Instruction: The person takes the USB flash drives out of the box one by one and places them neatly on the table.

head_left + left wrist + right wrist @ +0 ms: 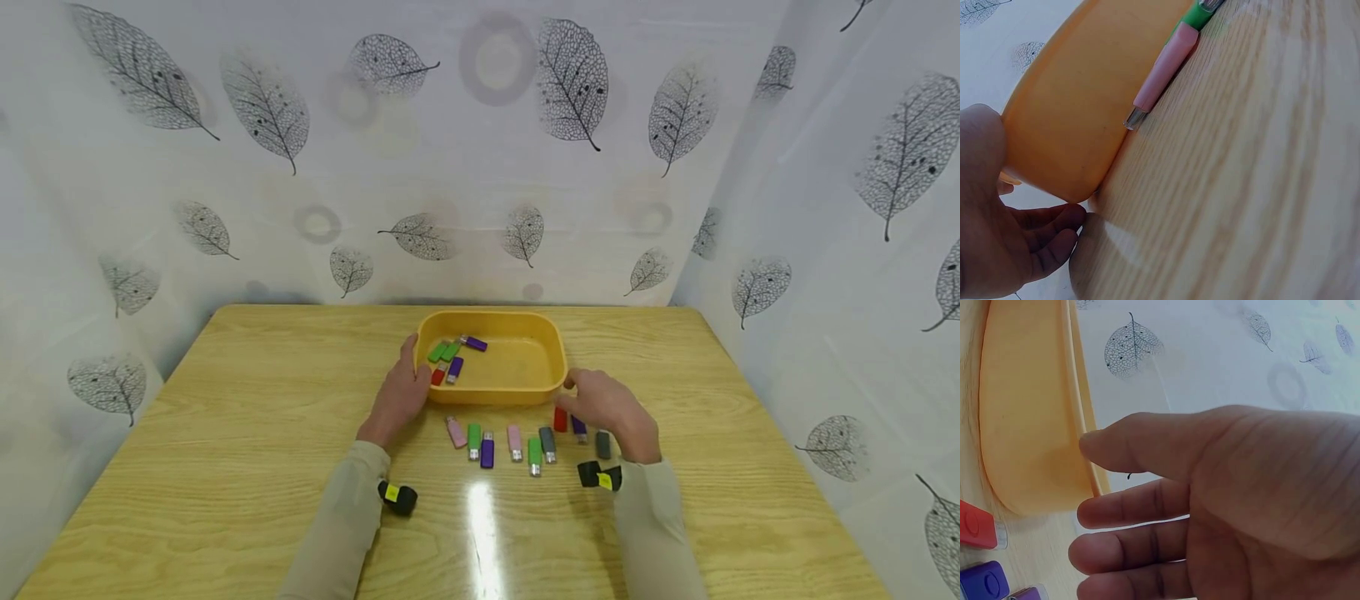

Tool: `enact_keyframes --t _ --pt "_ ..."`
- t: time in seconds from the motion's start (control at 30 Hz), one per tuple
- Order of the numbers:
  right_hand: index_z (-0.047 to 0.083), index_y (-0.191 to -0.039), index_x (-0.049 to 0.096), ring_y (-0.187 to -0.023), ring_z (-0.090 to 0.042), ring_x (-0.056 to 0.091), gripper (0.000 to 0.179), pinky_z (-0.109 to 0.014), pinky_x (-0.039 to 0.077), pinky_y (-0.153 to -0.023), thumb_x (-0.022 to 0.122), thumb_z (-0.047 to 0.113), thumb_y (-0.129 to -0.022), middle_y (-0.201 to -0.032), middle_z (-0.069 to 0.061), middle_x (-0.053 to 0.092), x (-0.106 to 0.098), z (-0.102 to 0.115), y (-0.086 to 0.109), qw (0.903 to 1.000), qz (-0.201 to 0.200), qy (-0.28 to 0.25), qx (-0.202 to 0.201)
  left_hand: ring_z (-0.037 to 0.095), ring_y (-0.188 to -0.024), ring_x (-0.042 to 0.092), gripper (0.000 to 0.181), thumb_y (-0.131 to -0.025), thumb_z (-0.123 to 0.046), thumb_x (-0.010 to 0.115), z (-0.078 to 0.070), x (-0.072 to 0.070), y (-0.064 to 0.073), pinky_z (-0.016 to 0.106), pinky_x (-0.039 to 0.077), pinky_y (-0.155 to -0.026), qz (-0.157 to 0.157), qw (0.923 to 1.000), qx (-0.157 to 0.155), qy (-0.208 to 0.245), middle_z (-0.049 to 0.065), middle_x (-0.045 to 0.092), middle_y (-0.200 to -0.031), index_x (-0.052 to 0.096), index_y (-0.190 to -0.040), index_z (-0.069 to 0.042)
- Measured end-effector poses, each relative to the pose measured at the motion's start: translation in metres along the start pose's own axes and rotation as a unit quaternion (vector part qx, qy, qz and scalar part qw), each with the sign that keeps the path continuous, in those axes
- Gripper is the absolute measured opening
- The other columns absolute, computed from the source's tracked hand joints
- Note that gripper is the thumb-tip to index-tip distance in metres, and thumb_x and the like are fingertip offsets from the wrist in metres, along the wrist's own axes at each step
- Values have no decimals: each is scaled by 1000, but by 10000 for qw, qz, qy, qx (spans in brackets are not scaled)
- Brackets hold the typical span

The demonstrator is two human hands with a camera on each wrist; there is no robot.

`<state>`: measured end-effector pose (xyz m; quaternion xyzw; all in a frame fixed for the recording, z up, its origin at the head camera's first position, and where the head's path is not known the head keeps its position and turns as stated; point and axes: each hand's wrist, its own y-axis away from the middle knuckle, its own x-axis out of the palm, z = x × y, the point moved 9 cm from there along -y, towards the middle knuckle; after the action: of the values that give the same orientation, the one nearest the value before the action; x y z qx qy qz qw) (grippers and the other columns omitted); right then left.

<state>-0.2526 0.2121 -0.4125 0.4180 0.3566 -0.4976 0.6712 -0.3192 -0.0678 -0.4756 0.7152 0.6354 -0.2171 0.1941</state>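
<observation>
A yellow plastic tray (495,397) sits toward the back of the table, with green (451,351), purple (455,369) and red (438,377) USB sticks gathered in its left part. My left hand (400,393) grips the tray's left end, thumb at the rim. At the front right corner, my right hand (606,407) has its thumb close to the rim and its fingers (1132,503) extended, holding nothing. Just under that hand lie a red USB stick (560,419), a purple one (579,429) and a grey one (603,445).
Along the tray's front lie more USB sticks: pink (455,432), green (474,442), purple (487,451), another pink (514,443), another green (535,457) and a grey (548,445). A leaf-print curtain (450,167) hangs behind the wooden table (247,417) and along its sides.
</observation>
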Motion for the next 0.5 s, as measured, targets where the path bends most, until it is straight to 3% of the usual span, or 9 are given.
enact_keyframes --t 0.27,0.5 --pt "3 -105 65 -63 -18 52 27 -30 44 -58 60 28 -95 -75 -1 60 -2 3 -2 9999 -82 58 30 31 -121 52 65 -102 -28 36 0 0 0 50 36 -112 21 10000 -46 -13 21 45 -147 7 -160 -18" --pt "7 -97 65 -56 -14 51 19 -28 43 -52 60 24 -94 -71 1 60 -6 15 -6 9975 -579 57 -400 32 -123 51 66 -102 -29 36 0 0 1 51 35 -113 18 10000 -61 21 21 44 -147 7 -160 -16"
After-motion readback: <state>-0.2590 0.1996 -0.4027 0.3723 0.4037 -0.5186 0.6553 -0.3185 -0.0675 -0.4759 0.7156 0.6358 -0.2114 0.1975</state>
